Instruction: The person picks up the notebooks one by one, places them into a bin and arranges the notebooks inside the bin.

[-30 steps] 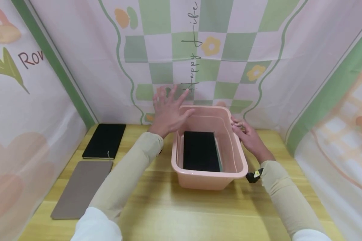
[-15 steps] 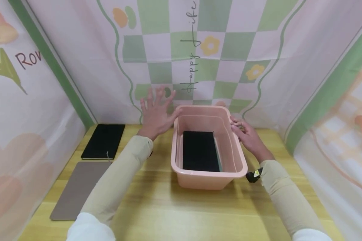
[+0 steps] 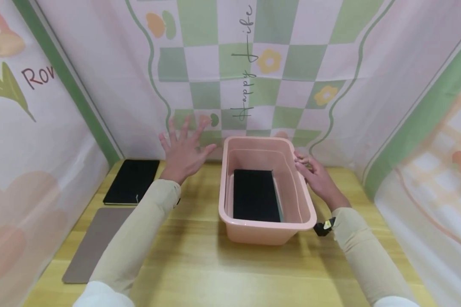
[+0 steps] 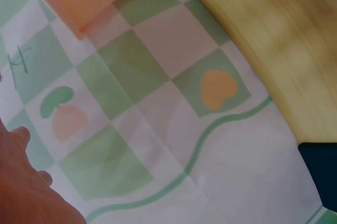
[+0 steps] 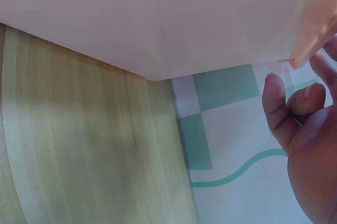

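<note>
On the near left of the table (image 3: 219, 273), we see a grey-brown notebook (image 3: 96, 241), partly covered from our view by the left sleeve (image 3: 132, 241). Its long axis runs away from us, the far end leaning slightly right.

Right of it and well apart stands the pink tub (image 3: 269, 223), its long side also pointing away from us. Inside lies a black book (image 3: 255, 196), lengthwise like the tub, with a thin greenish edge showing along its right side. The right hand (image 3: 319, 177) grips the tub's right rim with bent fingers, outside the wall.

Just beyond the grey-brown notebook, we find the black notebook (image 3: 132, 181), flat and aligned much the same way. The left hand (image 3: 183, 157) is clearly the nearer one: the notebook lies to its left and slightly closer to us, with a gap between. That hand hangs with fingers spread, holding nothing, apart from the tub's left side. In the left wrist view we see only a cropped dark corner, probably that same notebook.

Farthest off, the checked cloth (image 3: 269, 91) rises behind the table.
</note>
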The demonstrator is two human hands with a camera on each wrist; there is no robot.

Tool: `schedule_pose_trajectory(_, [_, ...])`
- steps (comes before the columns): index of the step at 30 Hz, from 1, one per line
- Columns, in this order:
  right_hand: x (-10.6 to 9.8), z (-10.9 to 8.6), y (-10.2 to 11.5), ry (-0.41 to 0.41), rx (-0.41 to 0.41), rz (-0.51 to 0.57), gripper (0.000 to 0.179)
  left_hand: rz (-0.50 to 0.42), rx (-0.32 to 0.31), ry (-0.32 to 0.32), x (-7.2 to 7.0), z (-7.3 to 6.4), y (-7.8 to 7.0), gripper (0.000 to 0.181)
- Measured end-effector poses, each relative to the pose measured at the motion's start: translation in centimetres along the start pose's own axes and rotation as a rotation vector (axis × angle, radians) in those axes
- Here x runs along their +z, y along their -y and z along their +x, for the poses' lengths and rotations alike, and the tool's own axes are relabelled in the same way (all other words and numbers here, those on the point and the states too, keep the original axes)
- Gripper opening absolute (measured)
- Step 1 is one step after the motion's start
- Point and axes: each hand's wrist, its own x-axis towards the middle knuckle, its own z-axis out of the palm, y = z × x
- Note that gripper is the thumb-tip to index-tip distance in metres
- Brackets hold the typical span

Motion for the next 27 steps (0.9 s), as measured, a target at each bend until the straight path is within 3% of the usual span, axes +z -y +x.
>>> schedule_pose_trajectory(14, [0.2, -0.2, 0.2, -0.013, -0.03, 0.009, 0.037, 0.016, -0.03, -0.025, -0.3, -0.9, 3.9, 0.075])
schedule_pose_trajectory(27, [0.2, 0.0, -0.1, -0.026, -0.048, 0.022, 0.034, 0.047, -0.1, -0.003, -1.0, -1.7, 7.3, 0.083])
